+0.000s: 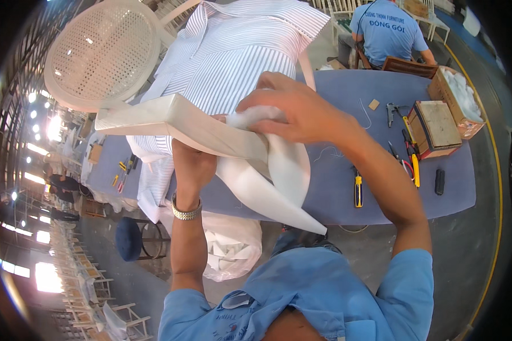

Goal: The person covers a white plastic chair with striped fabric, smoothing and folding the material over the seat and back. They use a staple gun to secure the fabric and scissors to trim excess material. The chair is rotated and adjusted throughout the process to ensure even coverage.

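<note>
A pale wooden chair with a round cane back [102, 54] lies on the blue-grey worktable, and its curved armrest [210, 133] runs across in front of me. My left hand [194, 162] is closed round this armrest from below, its fingers mostly hidden behind the wood. From above, my right hand [301, 111] is closed on a white foam strip [257, 116] at the armrest's near end. The strip's long tail [267, 196] hangs toward the table's front edge. White and blue striped cloth [227, 68] covers a broad part of the chair behind both hands.
On the right of the worktable [375, 199] lie a yellow screwdriver [358, 190], pliers [409, 136], a staple gun [391, 113] and two boxes [435, 128]. Below stand a blue stool [129, 238] and a plastic bag [230, 244]. Beyond sits a person in blue [388, 34].
</note>
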Motion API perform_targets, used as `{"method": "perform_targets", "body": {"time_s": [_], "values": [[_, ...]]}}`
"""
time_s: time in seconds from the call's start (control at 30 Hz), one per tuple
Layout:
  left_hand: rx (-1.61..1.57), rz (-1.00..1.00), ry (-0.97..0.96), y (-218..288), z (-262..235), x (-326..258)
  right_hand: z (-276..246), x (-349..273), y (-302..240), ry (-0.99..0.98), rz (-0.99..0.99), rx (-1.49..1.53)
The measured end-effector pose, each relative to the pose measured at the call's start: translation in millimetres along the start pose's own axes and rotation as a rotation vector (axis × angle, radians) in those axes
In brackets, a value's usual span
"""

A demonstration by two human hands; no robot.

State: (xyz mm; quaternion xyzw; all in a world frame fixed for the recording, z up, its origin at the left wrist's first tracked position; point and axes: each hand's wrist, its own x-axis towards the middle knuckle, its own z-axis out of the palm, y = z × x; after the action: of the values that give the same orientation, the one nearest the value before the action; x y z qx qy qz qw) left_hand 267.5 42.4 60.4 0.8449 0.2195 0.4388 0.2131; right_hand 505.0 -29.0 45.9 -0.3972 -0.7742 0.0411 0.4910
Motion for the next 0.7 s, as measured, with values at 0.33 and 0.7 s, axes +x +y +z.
{"method": "perform_targets", "body": {"time_s": [0.33,0.7], "values": [[0.274,0.000,0.169,-5.4,10.6,-31.5,30.2,-1.0,0.8,0.249,0.062,-0.049],[0.265,0.132,0.262,0.0,22.5,-69.9,37.2,-30.6,-7.4,0.403,0.148,-0.092]]}}
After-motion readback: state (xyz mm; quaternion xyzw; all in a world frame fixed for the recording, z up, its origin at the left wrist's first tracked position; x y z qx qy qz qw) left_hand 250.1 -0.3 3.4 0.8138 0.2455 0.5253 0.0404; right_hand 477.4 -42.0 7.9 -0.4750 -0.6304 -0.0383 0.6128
